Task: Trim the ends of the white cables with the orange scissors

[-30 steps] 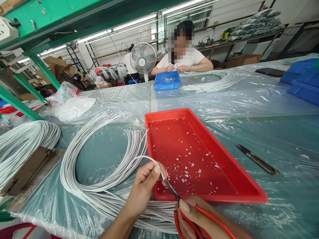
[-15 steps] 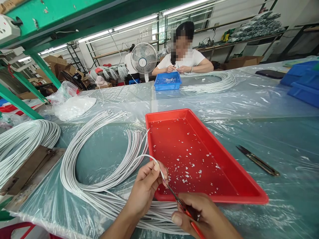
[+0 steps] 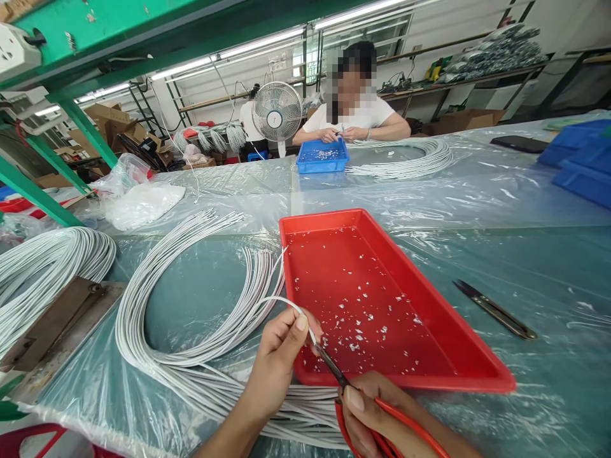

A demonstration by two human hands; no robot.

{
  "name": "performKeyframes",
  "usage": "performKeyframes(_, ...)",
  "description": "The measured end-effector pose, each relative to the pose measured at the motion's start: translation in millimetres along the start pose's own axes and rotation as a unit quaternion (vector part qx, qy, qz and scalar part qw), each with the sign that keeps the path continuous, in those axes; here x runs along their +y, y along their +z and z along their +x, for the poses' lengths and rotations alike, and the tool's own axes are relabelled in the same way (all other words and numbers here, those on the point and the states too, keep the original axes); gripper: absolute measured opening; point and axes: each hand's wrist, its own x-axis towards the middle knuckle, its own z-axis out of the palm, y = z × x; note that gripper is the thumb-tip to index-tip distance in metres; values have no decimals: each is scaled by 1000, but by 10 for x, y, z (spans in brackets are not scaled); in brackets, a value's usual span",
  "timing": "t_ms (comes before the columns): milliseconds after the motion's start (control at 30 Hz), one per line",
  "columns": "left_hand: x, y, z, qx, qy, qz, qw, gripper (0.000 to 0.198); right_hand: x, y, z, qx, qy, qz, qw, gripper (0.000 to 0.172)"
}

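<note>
The left hand (image 3: pixel 281 343) pinches a white cable (image 3: pixel 289 303) between thumb and fingers near its end, over the near left corner of the red tray (image 3: pixel 405 273). The right hand (image 3: pixel 382 410) is wrapped around the red-handled cutters (image 3: pixel 333 366), whose tips meet that cable's end; whether they bite cannot be told. White scraps (image 3: pixel 354 346) dot the tray, so some trimming seems done, with this end in progress. Beside the tray lies a looped cable bundle (image 3: pixel 131 318); how many of its ends remain untrimmed cannot be made out.
</note>
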Motion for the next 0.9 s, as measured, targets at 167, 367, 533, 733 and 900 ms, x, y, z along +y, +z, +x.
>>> performKeyframes(167, -6, -9, 2, 3, -2, 6, 1000, 25, 46, -26, 18, -7, 33, 27, 999, 54)
performKeyframes(367, -31, 3, 5, 6, 0, 5, 1000, 24, 44, -32, 17, 3, 46, 42, 998, 53)
performKeyframes(533, -58, 26, 19, 5, -22, -74, 997, 23, 59, -8, 51, 23, 11, -59, 998, 54)
performKeyframes(733, -68, 55, 13, 21, -55, -140, 988, 21, 58, 1, 111, 146, -136, -322, 926, 44)
performKeyframes(900, -85, 88, 9, 44, -42, -74, 995, 21, 45, -16, 87, 213, -241, -419, 849, 39)
